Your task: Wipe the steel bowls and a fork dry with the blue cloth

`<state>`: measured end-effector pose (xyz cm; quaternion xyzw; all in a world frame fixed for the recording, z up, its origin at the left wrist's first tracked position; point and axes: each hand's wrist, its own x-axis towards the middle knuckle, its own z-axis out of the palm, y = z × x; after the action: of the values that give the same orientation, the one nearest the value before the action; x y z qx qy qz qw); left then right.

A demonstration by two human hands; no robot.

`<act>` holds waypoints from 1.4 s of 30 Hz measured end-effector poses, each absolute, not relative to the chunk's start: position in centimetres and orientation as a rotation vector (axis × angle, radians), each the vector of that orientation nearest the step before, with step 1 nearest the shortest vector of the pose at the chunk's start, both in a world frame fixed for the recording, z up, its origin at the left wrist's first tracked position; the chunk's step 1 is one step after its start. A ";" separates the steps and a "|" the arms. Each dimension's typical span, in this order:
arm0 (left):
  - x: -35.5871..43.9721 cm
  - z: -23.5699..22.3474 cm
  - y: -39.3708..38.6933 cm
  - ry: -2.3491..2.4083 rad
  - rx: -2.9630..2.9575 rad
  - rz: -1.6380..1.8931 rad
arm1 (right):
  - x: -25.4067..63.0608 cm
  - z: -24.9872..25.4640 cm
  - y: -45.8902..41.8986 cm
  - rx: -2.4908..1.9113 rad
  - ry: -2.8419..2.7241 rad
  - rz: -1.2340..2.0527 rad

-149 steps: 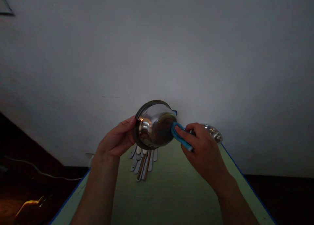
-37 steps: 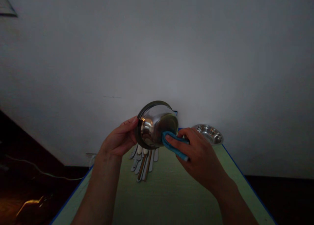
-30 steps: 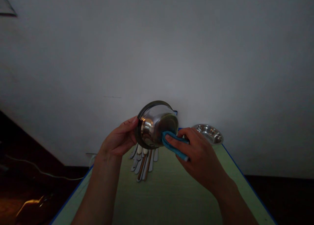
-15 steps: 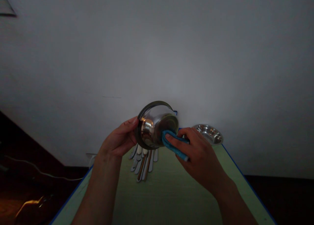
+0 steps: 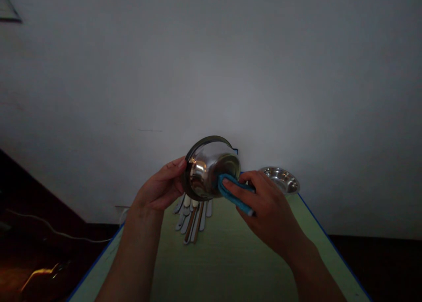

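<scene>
A shiny metal bowl (image 5: pixel 206 163) is held tilted above the table, its outer base turned toward the right. My left hand (image 5: pixel 163 183) is closed on the bowl's rim at its left side; some fingers are hidden behind it. In my right hand (image 5: pixel 263 201) is a folded blue cloth (image 5: pixel 235 196), pinched between thumb and fingers and pressed against the lower edge of the bowl's base. Below the bowl lies a bunch of cutlery (image 5: pixel 191 223), its upper ends covered by the bowl.
A second metal bowl (image 5: pixel 283 180) stands at the table's back right, by the wall (image 5: pixel 211 73). The pale green table (image 5: pixel 224 258) has blue edges. A white cable (image 5: pixel 66 231) runs at the left. A small dark-edged object (image 5: pixel 235 151) shows behind the held bowl.
Almost nothing differs. Both hands, the bowl and the cloth stay in nearly the same place, with the cloth still against the base.
</scene>
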<state>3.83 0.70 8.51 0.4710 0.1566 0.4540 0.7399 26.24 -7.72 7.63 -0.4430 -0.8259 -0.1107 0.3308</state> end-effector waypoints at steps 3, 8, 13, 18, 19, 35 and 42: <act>3.9 8.6 0.6 0.347 1.039 0.994 | 26.2 7.6 -7.7 -1.161 -2.157 -0.295; 3.9 8.6 0.6 0.323 1.041 0.993 | 26.2 7.6 -7.7 -1.150 -2.153 -0.325; 3.9 8.5 0.7 0.322 1.046 0.978 | 26.2 7.7 -7.8 -1.151 -2.143 -0.320; 4.0 8.4 0.6 0.332 1.038 0.976 | 26.3 7.6 -7.8 -1.156 -2.141 -0.319; 4.0 8.5 0.6 0.331 1.039 0.978 | 26.3 7.6 -7.7 -1.159 -2.140 -0.317; 3.8 8.3 0.6 0.340 1.036 0.970 | 26.3 7.6 -7.7 -1.147 -2.115 -0.336; 3.8 8.4 0.6 0.332 1.027 0.968 | 26.3 7.6 -7.7 -1.159 -2.089 -0.349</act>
<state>3.75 0.58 8.38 0.4697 0.1520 0.4429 0.7485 26.28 -7.68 7.62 -0.4487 -0.8086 -0.1352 0.3557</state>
